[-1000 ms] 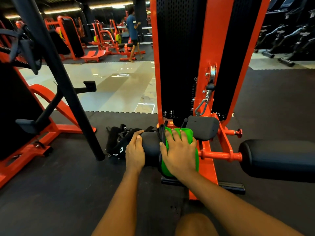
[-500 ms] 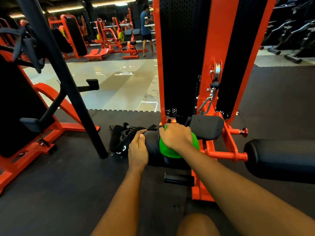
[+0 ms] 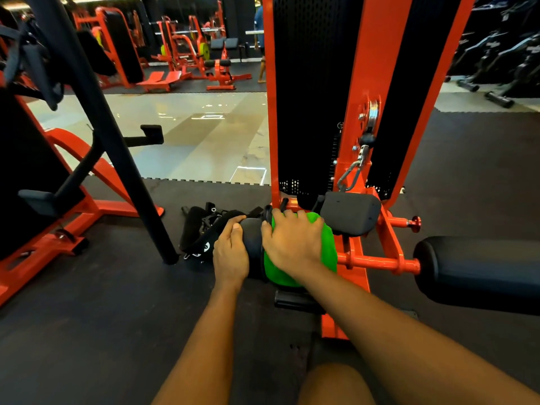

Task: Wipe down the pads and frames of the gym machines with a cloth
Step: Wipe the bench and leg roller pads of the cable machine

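Limp green cloth (image 3: 328, 247) drapes the squashy-looking black foam roller pad (image 3: 254, 238), clamped under the curled right hand (image 3: 292, 244); at its nine o'clock the left hand (image 3: 230, 252) grips the pad's end.

Two hands in shot, left hand (image 3: 230, 254) and right hand (image 3: 292, 244); one green cloth (image 3: 330, 249); two roller pads, near roller pad (image 3: 254, 239) and far roller pad (image 3: 479, 273); one carabiner (image 3: 349, 178), one pulley (image 3: 373, 114)
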A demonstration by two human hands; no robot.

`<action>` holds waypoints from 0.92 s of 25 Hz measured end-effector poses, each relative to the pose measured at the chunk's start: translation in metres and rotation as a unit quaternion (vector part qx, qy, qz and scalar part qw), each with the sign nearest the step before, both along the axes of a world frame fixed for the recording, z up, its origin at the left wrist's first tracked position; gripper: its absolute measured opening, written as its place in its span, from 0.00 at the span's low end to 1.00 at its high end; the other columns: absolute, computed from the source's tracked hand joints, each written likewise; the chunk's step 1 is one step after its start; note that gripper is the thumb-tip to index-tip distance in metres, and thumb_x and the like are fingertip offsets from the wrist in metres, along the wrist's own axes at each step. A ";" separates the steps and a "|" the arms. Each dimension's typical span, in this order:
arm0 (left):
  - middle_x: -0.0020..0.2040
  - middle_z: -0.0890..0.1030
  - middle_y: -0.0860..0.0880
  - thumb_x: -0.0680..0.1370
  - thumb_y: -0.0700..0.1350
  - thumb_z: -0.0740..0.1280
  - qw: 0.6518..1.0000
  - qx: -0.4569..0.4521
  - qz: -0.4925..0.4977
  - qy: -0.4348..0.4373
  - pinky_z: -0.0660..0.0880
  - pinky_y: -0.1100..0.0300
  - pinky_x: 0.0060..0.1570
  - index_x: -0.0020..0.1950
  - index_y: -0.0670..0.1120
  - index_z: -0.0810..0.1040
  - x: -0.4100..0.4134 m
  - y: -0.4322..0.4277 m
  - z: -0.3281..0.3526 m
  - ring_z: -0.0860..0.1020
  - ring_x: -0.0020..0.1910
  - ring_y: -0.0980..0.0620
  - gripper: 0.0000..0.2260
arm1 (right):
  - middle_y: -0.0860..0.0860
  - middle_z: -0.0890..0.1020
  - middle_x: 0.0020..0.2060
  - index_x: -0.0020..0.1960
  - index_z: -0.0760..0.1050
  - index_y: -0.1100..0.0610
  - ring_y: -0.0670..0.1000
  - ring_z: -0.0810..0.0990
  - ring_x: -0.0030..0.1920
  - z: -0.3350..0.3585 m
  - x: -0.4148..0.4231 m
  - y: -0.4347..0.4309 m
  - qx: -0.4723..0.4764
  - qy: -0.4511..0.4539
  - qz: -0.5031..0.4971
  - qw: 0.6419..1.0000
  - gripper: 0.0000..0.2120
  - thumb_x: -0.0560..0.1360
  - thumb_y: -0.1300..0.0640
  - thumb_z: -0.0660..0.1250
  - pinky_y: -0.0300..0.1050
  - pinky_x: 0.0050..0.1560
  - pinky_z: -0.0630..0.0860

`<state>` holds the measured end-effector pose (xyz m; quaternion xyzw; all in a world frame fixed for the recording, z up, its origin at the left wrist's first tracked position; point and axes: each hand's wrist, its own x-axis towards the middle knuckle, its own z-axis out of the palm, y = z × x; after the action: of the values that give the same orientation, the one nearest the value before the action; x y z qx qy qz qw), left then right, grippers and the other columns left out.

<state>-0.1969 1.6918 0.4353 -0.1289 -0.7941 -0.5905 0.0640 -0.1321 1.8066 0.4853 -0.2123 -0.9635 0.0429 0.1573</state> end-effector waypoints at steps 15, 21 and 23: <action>0.70 0.76 0.42 0.86 0.56 0.50 0.979 -0.186 -0.028 -0.078 0.69 0.49 0.65 0.71 0.51 0.75 0.002 -0.019 0.038 0.72 0.68 0.40 0.21 | 0.48 0.70 0.75 0.77 0.66 0.46 0.53 0.66 0.75 0.000 0.039 0.005 -0.175 0.054 0.132 0.974 0.27 0.83 0.37 0.49 0.61 0.75 0.59; 0.56 0.80 0.40 0.83 0.51 0.58 0.954 -0.211 0.183 0.111 0.69 0.46 0.52 0.58 0.42 0.78 0.080 0.039 0.079 0.74 0.57 0.40 0.15 | 0.57 0.84 0.55 0.60 0.82 0.57 0.57 0.81 0.56 -0.006 0.041 0.088 -0.412 0.202 -0.011 0.889 0.12 0.80 0.63 0.63 0.42 0.47 0.69; 0.65 0.74 0.40 0.81 0.57 0.59 0.942 -0.301 0.140 0.040 0.68 0.43 0.58 0.66 0.45 0.75 0.089 0.074 0.076 0.70 0.64 0.40 0.20 | 0.56 0.84 0.59 0.61 0.82 0.55 0.58 0.79 0.62 -0.020 0.038 0.102 -0.383 0.091 0.027 0.919 0.14 0.81 0.62 0.62 0.42 0.50 0.70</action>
<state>-0.1075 1.7657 0.5113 -0.0535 -0.9417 -0.3033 0.1357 -0.0936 1.9082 0.4649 -0.2258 -0.8602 0.4319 0.1501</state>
